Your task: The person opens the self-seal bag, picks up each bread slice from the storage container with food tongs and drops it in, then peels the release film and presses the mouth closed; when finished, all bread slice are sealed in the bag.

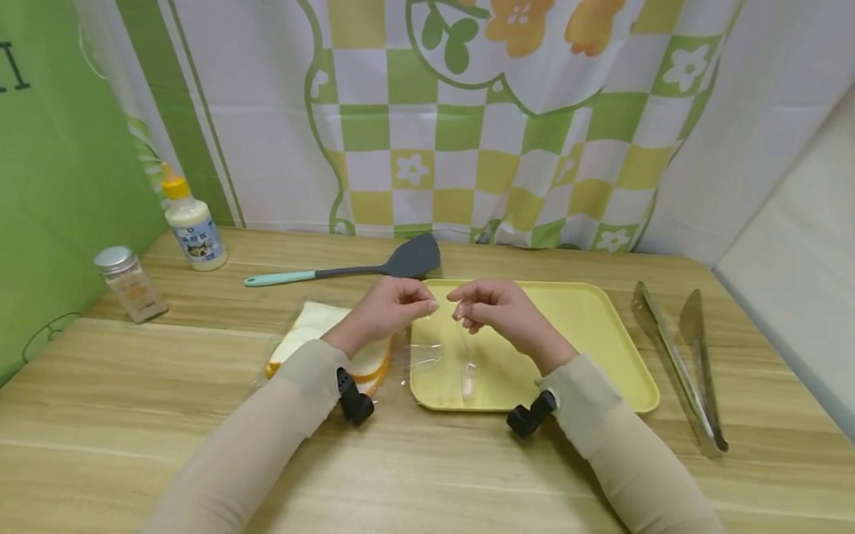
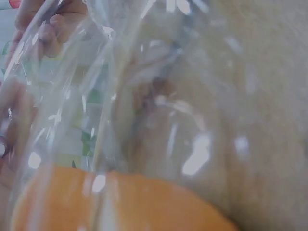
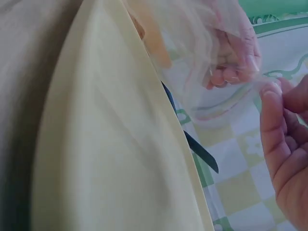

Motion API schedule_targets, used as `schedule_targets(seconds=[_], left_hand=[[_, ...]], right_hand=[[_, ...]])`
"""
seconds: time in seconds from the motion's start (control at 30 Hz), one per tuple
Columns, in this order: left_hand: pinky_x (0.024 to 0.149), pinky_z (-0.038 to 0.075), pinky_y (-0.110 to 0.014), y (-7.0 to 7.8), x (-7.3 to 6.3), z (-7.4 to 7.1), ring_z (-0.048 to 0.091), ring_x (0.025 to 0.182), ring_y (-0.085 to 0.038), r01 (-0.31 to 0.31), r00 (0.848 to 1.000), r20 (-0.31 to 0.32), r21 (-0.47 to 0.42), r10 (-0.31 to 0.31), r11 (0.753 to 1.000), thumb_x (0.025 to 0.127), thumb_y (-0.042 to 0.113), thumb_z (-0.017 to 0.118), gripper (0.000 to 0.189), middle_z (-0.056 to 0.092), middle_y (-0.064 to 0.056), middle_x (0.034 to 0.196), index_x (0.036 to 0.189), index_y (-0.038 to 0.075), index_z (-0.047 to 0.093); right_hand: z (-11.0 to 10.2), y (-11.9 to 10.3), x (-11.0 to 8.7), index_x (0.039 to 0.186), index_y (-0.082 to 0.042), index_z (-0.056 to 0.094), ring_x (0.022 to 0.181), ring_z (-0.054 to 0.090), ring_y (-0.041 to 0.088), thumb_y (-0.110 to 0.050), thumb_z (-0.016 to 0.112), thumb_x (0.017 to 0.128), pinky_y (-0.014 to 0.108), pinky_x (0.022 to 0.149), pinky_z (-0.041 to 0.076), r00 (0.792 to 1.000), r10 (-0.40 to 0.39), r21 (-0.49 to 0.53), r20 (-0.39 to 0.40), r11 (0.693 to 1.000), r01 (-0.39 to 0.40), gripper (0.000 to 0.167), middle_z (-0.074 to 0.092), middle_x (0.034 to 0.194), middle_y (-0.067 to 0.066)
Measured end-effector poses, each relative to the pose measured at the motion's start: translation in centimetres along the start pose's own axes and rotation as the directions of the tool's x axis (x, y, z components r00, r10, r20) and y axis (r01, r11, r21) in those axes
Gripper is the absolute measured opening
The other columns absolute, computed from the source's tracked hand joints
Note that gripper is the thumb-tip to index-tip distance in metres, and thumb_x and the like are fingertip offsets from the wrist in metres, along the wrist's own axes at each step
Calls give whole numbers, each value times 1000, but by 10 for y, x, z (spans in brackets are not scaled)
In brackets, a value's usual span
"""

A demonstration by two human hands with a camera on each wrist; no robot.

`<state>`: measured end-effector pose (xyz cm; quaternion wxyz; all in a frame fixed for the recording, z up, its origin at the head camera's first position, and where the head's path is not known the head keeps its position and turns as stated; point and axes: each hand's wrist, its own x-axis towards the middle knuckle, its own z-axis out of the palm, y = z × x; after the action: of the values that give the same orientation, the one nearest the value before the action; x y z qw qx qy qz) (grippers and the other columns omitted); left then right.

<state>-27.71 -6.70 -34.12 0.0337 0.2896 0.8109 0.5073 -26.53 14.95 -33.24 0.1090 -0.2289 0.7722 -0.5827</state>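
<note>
Yellow-capped bottle point(image 1: 197, 234), silver-lidded jar point(image 1: 132, 286), dark-bladed spatula point(image 1: 411, 258), metal tongs point(image 1: 676, 361)

The bag point(image 2: 134, 96) is clear, the bread point(image 1: 315, 325) white edged orange, the tray point(image 1: 578, 352) yellow, the curtain point(image 1: 458, 128) green-checked.

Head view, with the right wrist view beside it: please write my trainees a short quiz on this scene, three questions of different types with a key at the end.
1. Multiple choice. Where do the tongs lie relative to the yellow tray?
a) in it
b) to its right
c) to its left

2. True or false. Look at the bread in the head view: it lies on the yellow tray.

3. Short answer. In the right wrist view, what does the right hand pinch between thumb and finger?

Key
1. b
2. False; the bread lies to the left of the yellow tray.
3. Clear plastic.
</note>
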Motion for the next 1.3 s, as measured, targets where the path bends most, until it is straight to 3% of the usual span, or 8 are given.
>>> schedule_targets(seconds=[0.17,0.4,0.53,0.73,0.93,1.13,1.3], left_hand=[[65,41,-26,-1,-1,0,48,70,-14,36,999,-16,-38,-37,999,90,14,62,20,59,-3,77,89,-6,65],[64,42,-25,-2,-1,2,48,69,-13,42,999,-19,-42,-42,998,89,13,62,18,60,-3,77,88,-4,66],[64,41,-25,-1,-2,3,48,69,-13,35,999,-20,-45,-36,998,89,13,62,18,61,-3,77,88,-5,66],[65,42,-25,0,-3,4,49,71,-13,33,999,-18,-61,-34,998,89,12,62,18,61,-3,78,88,-5,66],[70,44,-27,0,-2,2,53,76,-14,32,999,-21,12,-31,999,90,14,62,17,62,-2,79,87,-2,67],[75,47,-32,-1,3,0,56,79,-17,-4,998,-61,88,9,996,89,12,62,14,63,-5,77,83,-1,66],[70,48,-30,-2,8,0,57,74,-16,-5,996,-85,119,15,993,88,13,62,14,64,-5,77,82,2,67]], right_hand=[[-4,-2,-2,121,8,54,78,61,15,1,48,92,29,74,53,996,-54,32,76,998,51,30,63,91,10],[-5,-5,-2,115,12,57,85,62,13,-1,50,92,32,78,53,993,-43,-9,109,999,44,27,59,105,31],[-5,-7,-1,113,13,57,83,61,12,-3,51,92,38,80,53,991,-38,-39,125,998,43,27,57,106,34],[-6,-9,0,102,8,61,76,59,14,-4,54,93,46,77,51,993,-28,-130,116,991,43,17,63,93,22],[0,-10,2,87,-1,61,69,56,15,0,53,92,45,67,51,992,-100,-306,71,945,117,10,62,80,9],[5,-11,4,81,-5,57,65,55,14,0,51,93,34,60,51,985,-157,-402,73,899,173,14,62,77,9],[5,-13,1,80,-7,55,64,53,12,-2,51,93,24,58,46,982,-176,-459,66,868,187,15,60,74,7]])
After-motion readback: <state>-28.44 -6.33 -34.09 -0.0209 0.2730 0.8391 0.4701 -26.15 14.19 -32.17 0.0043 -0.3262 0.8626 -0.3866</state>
